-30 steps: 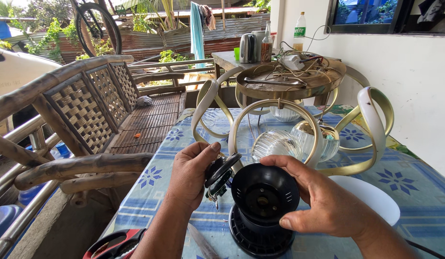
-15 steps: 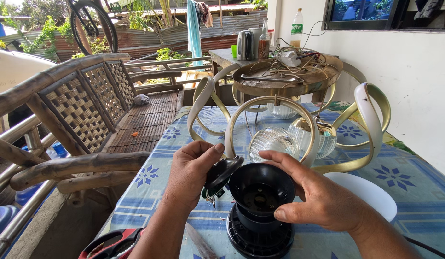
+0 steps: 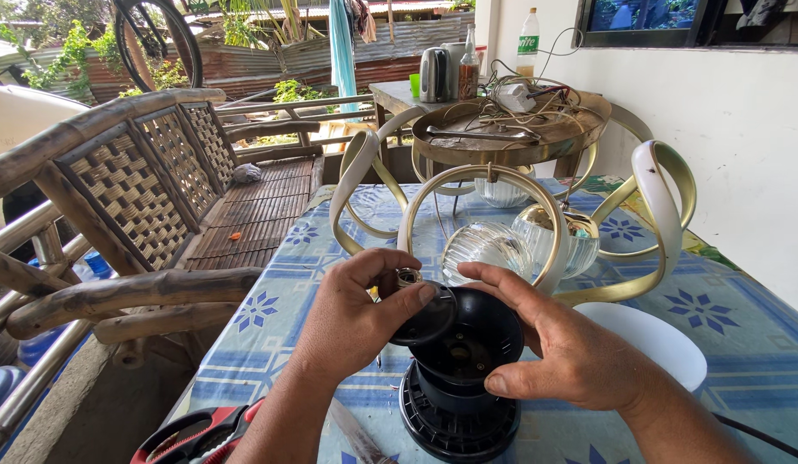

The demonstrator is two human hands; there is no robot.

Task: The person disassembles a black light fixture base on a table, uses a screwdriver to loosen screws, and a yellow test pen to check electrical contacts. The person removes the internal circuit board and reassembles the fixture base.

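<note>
Blue-patterned tablecloth (image 3: 330, 258) outdoors, brass chandelier (image 3: 510, 172) beyond the grip. Black lamp housing (image 3: 463, 369) is clasped from the right by right hand (image 3: 571, 352). Small black part (image 3: 424, 311) is pinched shut in left hand (image 3: 351, 318) at the housing's rim.

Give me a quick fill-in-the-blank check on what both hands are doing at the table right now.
1. The right hand steadies a black plastic housing that stands on the ____ tablecloth.
2. The left hand pinches a small ____ part at the housing's rim.
3. Behind the housing lies a gold chandelier with clear ____ shades.
4. Red-handled pliers lie at the ____ bottom corner of the view.

Missing words: blue; metal; glass; left
</note>
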